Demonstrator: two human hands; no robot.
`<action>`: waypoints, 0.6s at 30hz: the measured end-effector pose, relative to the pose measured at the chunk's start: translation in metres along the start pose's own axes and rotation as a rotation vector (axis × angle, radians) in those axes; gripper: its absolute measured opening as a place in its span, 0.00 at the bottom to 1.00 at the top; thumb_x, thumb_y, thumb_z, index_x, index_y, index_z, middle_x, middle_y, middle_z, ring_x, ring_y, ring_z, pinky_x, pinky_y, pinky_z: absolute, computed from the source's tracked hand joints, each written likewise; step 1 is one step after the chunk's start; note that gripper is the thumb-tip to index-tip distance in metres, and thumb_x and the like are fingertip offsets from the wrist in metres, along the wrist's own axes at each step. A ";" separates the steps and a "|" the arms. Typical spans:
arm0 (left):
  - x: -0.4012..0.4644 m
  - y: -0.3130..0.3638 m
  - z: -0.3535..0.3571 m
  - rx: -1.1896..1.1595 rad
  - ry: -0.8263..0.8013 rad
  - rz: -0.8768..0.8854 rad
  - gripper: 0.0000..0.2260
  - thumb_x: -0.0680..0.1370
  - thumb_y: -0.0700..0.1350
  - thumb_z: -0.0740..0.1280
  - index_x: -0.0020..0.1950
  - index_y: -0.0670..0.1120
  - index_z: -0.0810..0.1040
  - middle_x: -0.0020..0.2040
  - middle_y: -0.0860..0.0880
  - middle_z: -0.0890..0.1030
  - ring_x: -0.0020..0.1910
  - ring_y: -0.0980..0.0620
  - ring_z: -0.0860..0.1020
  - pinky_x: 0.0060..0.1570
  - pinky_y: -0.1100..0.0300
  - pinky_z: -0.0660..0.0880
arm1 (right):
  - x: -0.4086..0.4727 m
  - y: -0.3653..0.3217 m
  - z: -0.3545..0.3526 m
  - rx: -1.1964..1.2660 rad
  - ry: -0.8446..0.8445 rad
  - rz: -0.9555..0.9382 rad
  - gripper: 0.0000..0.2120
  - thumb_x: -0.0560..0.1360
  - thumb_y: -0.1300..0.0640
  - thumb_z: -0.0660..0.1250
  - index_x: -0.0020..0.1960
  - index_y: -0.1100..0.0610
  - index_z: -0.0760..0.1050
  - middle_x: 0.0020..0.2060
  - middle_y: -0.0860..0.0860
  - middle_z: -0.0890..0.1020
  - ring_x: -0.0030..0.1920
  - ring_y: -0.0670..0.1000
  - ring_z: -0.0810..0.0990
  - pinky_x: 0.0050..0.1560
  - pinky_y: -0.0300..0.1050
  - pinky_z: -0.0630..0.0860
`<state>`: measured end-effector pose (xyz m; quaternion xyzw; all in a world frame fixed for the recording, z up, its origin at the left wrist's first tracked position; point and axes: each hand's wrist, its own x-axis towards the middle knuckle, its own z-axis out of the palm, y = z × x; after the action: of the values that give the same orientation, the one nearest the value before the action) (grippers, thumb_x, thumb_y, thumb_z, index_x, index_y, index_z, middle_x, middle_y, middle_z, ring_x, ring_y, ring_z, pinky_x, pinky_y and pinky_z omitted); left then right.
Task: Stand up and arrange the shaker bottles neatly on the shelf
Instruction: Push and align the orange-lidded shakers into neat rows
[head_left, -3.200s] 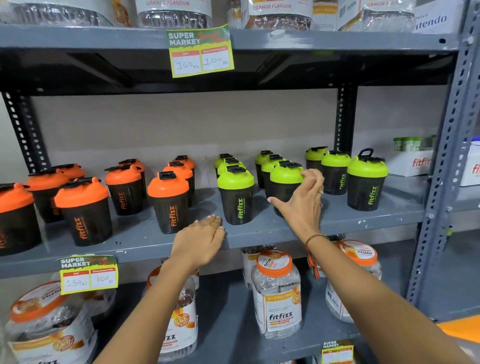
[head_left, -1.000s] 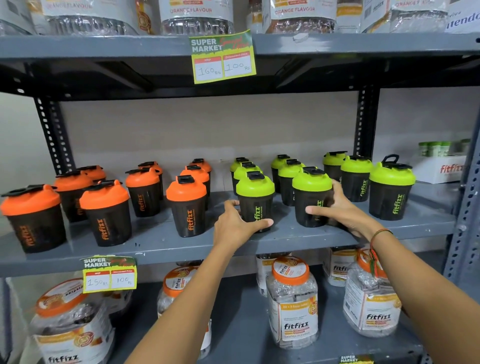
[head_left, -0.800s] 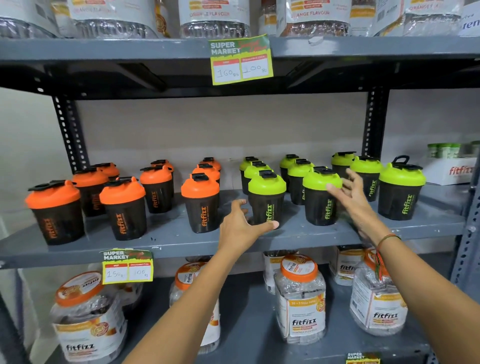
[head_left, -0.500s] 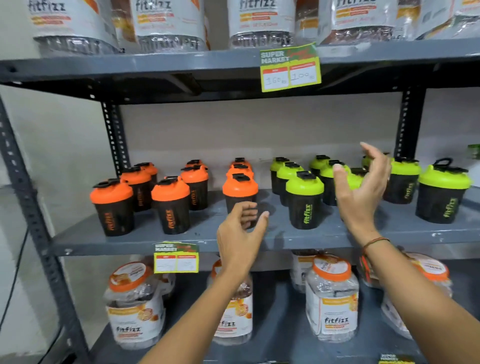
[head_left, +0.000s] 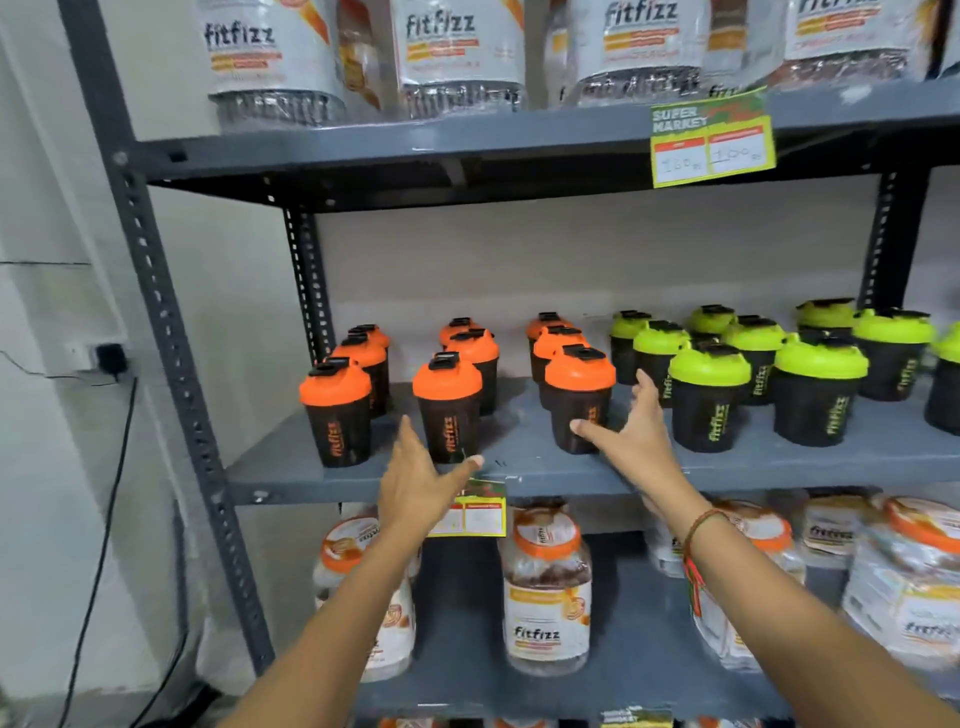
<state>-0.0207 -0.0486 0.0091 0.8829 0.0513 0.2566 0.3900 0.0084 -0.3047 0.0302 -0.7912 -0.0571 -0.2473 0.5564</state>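
Shop: metal shelf (head_left: 519, 467) w/ price tag (head_left: 711, 140), stocked jars (head_left: 545, 592).

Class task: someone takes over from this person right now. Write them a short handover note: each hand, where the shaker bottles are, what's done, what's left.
Left hand: open, empty, just below the middle front orange shaker.
Right hand: open, empty, beside the right front orange shaker, thumb near its base.
Middle shelf: orange shakers left in three front-to-back columns, green shakers right, all upright.
Done: standing, grouped by colour.
Left: probably straightening the front orange ones.
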 end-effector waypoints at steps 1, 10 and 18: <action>0.005 -0.002 0.000 0.027 -0.035 -0.005 0.52 0.65 0.65 0.72 0.77 0.43 0.49 0.75 0.40 0.63 0.71 0.40 0.64 0.65 0.46 0.67 | 0.005 0.004 0.001 -0.010 -0.033 0.032 0.57 0.66 0.52 0.80 0.81 0.55 0.45 0.79 0.57 0.58 0.78 0.57 0.58 0.75 0.59 0.60; 0.038 -0.007 -0.002 -0.019 -0.064 0.003 0.35 0.62 0.64 0.74 0.64 0.50 0.70 0.58 0.49 0.81 0.57 0.46 0.78 0.47 0.56 0.71 | 0.037 0.017 0.002 0.086 -0.280 0.167 0.55 0.51 0.45 0.83 0.72 0.52 0.61 0.67 0.51 0.76 0.66 0.53 0.76 0.68 0.56 0.72; 0.043 -0.010 0.007 0.021 -0.028 0.053 0.32 0.63 0.64 0.74 0.61 0.50 0.71 0.56 0.50 0.82 0.55 0.47 0.79 0.49 0.53 0.74 | 0.038 0.016 0.005 0.043 -0.281 0.136 0.43 0.56 0.49 0.84 0.65 0.51 0.66 0.65 0.52 0.77 0.63 0.53 0.77 0.67 0.55 0.73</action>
<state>0.0211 -0.0340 0.0158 0.8915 0.0251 0.2537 0.3745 0.0495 -0.3132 0.0324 -0.8081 -0.0860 -0.0944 0.5750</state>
